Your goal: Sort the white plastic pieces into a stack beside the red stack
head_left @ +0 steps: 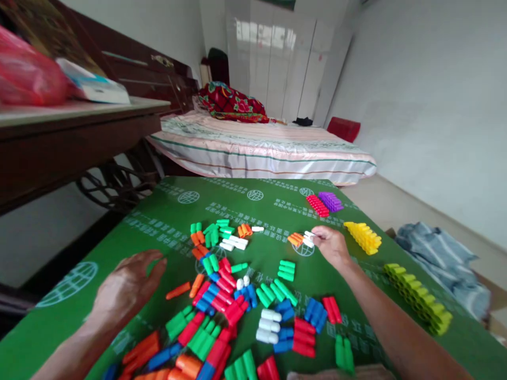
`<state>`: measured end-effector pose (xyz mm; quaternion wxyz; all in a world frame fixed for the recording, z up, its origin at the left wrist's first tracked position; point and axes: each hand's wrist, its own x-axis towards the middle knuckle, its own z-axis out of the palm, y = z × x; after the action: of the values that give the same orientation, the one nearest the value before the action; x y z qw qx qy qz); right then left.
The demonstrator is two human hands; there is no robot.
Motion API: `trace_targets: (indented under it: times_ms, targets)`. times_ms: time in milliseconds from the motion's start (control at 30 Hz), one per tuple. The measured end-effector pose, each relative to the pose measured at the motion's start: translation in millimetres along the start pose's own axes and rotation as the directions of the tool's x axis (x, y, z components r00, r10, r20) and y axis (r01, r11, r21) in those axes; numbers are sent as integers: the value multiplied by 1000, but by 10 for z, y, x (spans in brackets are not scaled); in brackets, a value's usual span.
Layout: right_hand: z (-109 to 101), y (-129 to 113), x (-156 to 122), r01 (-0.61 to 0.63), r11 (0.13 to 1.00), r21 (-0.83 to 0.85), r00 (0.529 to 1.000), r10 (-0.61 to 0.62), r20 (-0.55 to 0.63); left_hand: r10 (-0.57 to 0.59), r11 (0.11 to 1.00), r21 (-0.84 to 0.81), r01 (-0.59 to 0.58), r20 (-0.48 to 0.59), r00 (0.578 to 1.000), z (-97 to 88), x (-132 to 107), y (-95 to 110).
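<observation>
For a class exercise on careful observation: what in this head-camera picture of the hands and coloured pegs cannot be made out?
- Right hand: the fingers cover part of the white pegs, so the grip is unclear.
- Left hand: its palm faces down, hiding anything beneath it.
- Pegs along the bottom edge: cut off by the frame.
- Table print: too small to read.

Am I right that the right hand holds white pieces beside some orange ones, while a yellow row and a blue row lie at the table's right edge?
Not quite. In the head view the right hand does hold white pieces beside orange pieces, and the yellow row is there, but the second row is yellow-green, not blue.
</observation>
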<state>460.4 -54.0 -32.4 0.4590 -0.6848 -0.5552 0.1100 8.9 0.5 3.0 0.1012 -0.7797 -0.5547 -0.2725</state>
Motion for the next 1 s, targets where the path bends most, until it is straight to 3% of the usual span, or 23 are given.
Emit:
trace_targets:
  times_ms: [67, 133, 200, 267, 300, 367, 433, 567, 633, 700, 767, 867, 933, 1000]
  targets:
    - [59, -136, -129, -42, 987, 158, 996, 29, 82, 103, 990, -98, -98, 47, 994, -15, 42, 288]
    - [107, -361, -298, -63, 952, 298, 986, 13, 169, 247, 956, -192, -223, 112, 963, -46, 46, 702]
    - [137, -627, -455, -81, 930, 360, 973, -4, 229, 430, 882, -278, -381, 144, 891, -77, 37, 1150]
    - [144, -860, -555, -102, 909, 404, 955, -25, 296, 533, 831, -310, -462, 203, 822, -106, 38, 1519]
    - [138, -940, -576, -109, 901, 420, 946, -37, 323, 579, 803, -339, -491, 247, 777, -119, 45, 1649]
    - [108, -998, -557, -116, 892, 436, 932, -54, 358, 602, 793, -361, -492, 332, 726, -143, 72, 1788]
    - [66, -909, -469, -112, 899, 424, 933, -51, 356, 583, 811, -327, -485, 390, 713, -151, 113, 1805]
    - [20, -447, -201, -62, 950, 305, 977, -5, 213, 517, 855, -226, -466, 418, 746, -88, 183, 1752]
    - [32, -208, -78, 17, 991, 135, 996, -29, 85, 493, 869, -219, -443, 428, 757, -29, 191, 1766]
    - [51, -35, 6, 162, 981, -106, 987, -164, -4, 490, 872, -243, -426, 454, 744, 28, 189, 1785]
    - [59, 64, 31, 342, 888, -309, 935, -355, 15, 514, 857, -295, -422, 441, 736, 78, 194, 1758]
    - [24, 121, -49, 568, 697, -438, 809, -570, 141, 497, 856, -342, -388, 338, 799, 143, 256, 1546]
    - [-26, 132, -152, 642, 618, -453, 747, -637, 190, 405, 899, -314, -306, 326, 854, 181, 341, 1290]
    - [-79, 130, -254, 663, 602, -445, 730, -651, 208, 242, 960, -221, -174, 334, 911, 211, 449, 980]
